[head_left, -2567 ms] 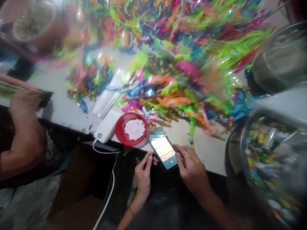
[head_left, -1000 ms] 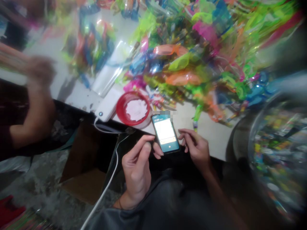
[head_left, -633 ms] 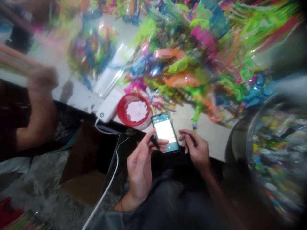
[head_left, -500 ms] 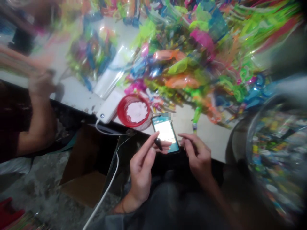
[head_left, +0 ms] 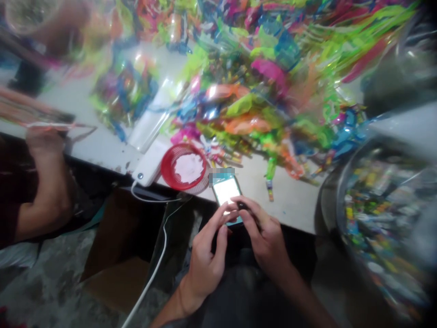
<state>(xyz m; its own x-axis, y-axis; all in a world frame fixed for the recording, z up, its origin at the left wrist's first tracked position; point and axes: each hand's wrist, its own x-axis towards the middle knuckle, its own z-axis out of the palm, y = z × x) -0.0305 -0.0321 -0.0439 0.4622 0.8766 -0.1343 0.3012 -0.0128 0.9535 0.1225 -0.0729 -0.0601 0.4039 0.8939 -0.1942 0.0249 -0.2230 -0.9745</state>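
A phone (head_left: 226, 190) with a lit screen lies at the table's front edge, its lower part behind my fingers. My right hand (head_left: 264, 230) pinches a small black earbud (head_left: 242, 206) between thumb and forefinger, over the phone's lower right side. Close by, my left hand (head_left: 208, 246) reaches in with its thumb apart from the fingers. Its fingertips come up to the right hand's fingertips; whether they touch the earbud I cannot tell. To the left of the phone stands a red mesh basket (head_left: 165, 171) with a pale pink piece (head_left: 189, 167) inside.
Bright plastic pieces (head_left: 247, 125) heap over the white table (head_left: 293, 205). A white sealer-like device (head_left: 150, 161) trails a white cable (head_left: 160, 257). A large tub (head_left: 341, 191) of small colourful parts stands right. A co-worker's hand (head_left: 46, 141) is left, above an open cardboard box (head_left: 112, 246).
The earbud has passed from my left fingers to my right hand, which has moved left over the phone. The view has shifted slightly. The co-worker's hand is lower in the picture.
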